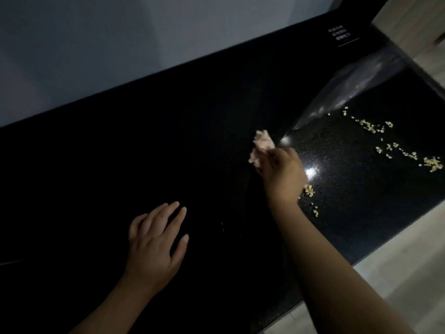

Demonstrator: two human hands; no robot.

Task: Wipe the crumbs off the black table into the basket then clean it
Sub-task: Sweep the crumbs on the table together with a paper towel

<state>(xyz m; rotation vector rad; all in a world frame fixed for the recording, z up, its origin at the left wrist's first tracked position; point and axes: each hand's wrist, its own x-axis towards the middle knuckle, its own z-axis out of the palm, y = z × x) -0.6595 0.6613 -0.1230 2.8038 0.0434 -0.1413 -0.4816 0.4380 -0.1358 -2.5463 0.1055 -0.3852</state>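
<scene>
A glossy black table [168, 141] is seen from above in dim light, running from the near left to the far right of the frame and bordered on its far side by a pale grey wall [120, 44]. A light floor [409, 261] is visible past the table's near right edge. A sheet of clear plastic film [356, 83] is spread over the far right part of the tabletop, its lower tip reaching close to the right hand.

The left hand [154, 242] is laid flat on the near left of the table, palm down, with fingers straight and slightly spread and nothing held. The right hand [281, 174] is extended toward the middle right of the surface, its fingers curled round a pale crumpled wad [261, 143], which may be tissue or cloth and sticks out on the hand's far left side. Whether the wad touches the tabletop cannot be made out.

Pale crumbs [368, 126] are scattered in loose trails across the right end of the table, well to the right of the wad, with a denser clump [433, 163] near the right edge of the frame and a smaller cluster [309, 189] just beside the right wrist. Small white printed text [339, 33], too blurred to be read, is marked on the far right corner.
</scene>
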